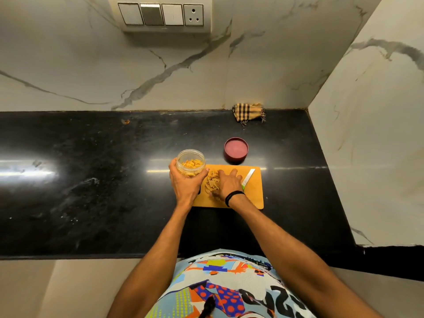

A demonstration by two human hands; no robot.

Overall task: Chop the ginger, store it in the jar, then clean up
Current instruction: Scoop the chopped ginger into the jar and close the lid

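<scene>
My left hand grips a clear plastic jar at the left edge of the orange cutting board. The jar holds some chopped ginger and has no lid on. A pile of chopped ginger lies on the board right beside the jar. My right hand rests on that pile with fingers spread and slightly curled around the pieces. A knife with a white blade and green handle lies on the board just right of my right hand. The maroon lid sits upside down behind the board.
A checked cloth is bunched at the back of the black counter against the marble wall. A marble side wall closes off the right. A switch panel is on the back wall.
</scene>
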